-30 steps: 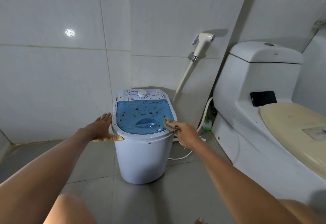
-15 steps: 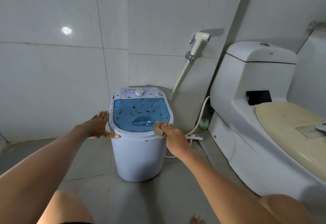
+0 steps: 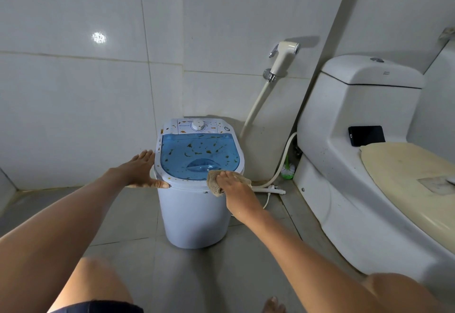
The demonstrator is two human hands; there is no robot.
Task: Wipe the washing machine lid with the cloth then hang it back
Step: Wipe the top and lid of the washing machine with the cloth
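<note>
My right hand [image 3: 234, 187] presses the cloth [image 3: 214, 184] on the lid's [image 3: 197, 155] near right edge. My left hand [image 3: 142, 171] braces the washing machine's [image 3: 194, 216] left rim.

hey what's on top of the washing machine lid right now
Orange-brown specks are scattered over the blue lid. At its near right edge the right hand presses a tan cloth. Whatever lies under the cloth is hidden.

Left of the right grip [image 3: 234, 187] the blue lid [image 3: 199, 156] lies open; the toilet [image 3: 357, 165] and hose [image 3: 283, 162] crowd its right.
</note>
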